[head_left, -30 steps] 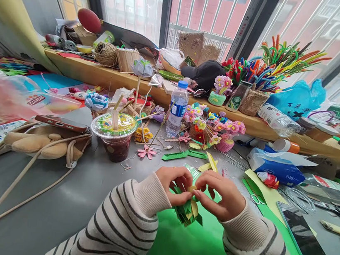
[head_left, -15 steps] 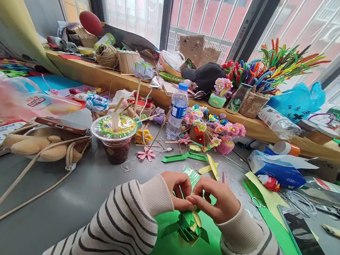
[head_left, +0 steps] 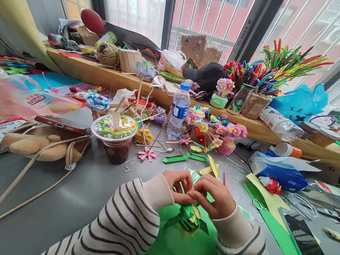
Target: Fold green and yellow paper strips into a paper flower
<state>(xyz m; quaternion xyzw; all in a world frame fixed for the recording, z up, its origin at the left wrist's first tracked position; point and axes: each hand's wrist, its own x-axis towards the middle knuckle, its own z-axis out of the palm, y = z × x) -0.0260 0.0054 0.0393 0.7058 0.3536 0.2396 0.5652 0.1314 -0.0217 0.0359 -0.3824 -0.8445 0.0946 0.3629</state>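
Note:
My left hand (head_left: 178, 186) and my right hand (head_left: 215, 195) meet fingertip to fingertip above a green and yellow folded-paper piece (head_left: 189, 218). Both hands are closed in a pinch at its upper end, and the fingers cover what exactly they grip there. Pointed green leaves of the piece spread out to either side below the hands. Beneath it lies a large green sheet (head_left: 181, 254) on the grey table. Just beyond my hands are yellow paper strips (head_left: 214, 167) and folded green strips (head_left: 174, 158).
A lidded cup (head_left: 115, 139) of dark drink stands left of a water bottle (head_left: 178, 112). Scissors (head_left: 258, 204) lie on green paper to the right, near a dark-screened tablet (head_left: 307, 250). A phone (head_left: 64, 125) rests on a tan bag (head_left: 34, 146). Pipe-cleaner flowers (head_left: 232, 129) stand behind.
My hands stay pinched together at the paper piece and have shifted very slightly, the right one a little left. The camera view has moved a touch. Nothing is let go.

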